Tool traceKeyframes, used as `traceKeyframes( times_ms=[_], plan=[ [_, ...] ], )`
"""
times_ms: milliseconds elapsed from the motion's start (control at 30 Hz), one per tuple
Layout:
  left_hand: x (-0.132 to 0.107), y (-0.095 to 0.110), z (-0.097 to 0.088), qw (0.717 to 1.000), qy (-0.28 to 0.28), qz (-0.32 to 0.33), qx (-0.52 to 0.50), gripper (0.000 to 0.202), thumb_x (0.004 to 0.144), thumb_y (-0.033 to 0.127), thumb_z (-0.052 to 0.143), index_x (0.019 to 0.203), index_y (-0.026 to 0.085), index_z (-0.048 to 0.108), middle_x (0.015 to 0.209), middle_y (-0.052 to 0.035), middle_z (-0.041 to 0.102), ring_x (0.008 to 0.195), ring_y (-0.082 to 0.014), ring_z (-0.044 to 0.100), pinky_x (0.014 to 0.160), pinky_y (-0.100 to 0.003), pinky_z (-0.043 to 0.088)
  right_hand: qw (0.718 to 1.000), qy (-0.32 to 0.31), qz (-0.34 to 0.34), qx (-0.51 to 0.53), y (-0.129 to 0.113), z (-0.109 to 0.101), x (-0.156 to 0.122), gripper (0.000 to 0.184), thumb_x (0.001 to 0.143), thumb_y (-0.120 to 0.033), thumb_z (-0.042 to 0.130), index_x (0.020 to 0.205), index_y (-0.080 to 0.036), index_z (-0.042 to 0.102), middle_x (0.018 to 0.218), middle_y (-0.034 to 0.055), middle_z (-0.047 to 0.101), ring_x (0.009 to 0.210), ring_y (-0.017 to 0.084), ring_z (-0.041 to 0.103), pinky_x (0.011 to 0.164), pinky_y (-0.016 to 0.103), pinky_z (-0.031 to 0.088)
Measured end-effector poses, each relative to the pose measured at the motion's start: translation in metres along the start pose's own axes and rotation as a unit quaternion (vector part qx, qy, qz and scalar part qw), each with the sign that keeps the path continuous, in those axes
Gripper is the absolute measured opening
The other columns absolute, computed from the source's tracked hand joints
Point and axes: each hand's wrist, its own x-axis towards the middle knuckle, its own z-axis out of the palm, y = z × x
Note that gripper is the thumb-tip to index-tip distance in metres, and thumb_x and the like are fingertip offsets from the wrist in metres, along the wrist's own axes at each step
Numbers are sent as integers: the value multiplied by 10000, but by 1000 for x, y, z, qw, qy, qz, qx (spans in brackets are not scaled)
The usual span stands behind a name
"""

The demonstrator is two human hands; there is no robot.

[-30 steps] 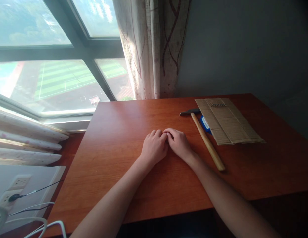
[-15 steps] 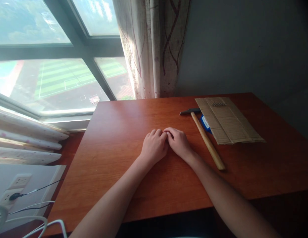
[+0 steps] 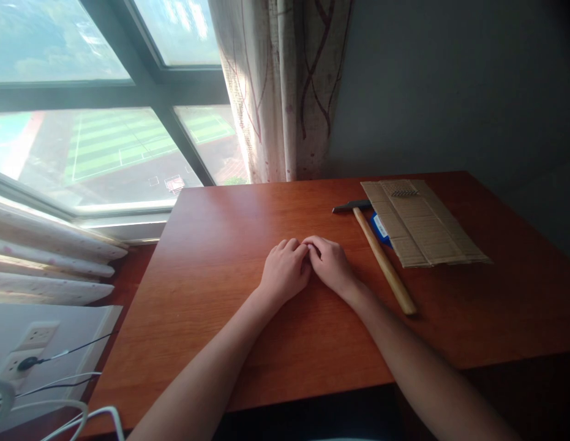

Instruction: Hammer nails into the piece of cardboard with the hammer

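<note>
My left hand [image 3: 285,269] rests palm down on the wooden table [image 3: 211,257], its fingers curled closed. Against it lies my right hand [image 3: 329,262], also closed, with its fingertips touching the left hand near the thumb. No object shows in either hand, though the undersides of the fingers are hidden. Just right of my right hand is a hammer [image 3: 384,260], its wooden handle slanting toward me and its dark head at the far end. A piece of brown cardboard [image 3: 427,229] lies beyond the handle, partly covering a flat blue thing with a white label [image 3: 380,226].
On the cardboard sits a small cluster of nails or screws [image 3: 405,192], too small to tell which. A window [image 3: 119,147] and a patterned curtain [image 3: 275,92] border the table at the back left. White cables [image 3: 59,404] and a wall socket [image 3: 39,335] are at lower left.
</note>
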Motion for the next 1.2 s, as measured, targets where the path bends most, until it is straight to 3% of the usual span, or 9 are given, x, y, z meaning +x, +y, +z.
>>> traceKeyframes(
  times_ms=[1200],
  plan=[
    [0,0,1,1000,6,0,-3,240,879,213,512,1082,200,638,1002,-72,631,937,-228,570,860,-353,486,1000,-1,-4,-2,1,1,0,223,928,-130,449,927,-217,655,942,63,751,872,211,690,818,304,498]
  ],
)
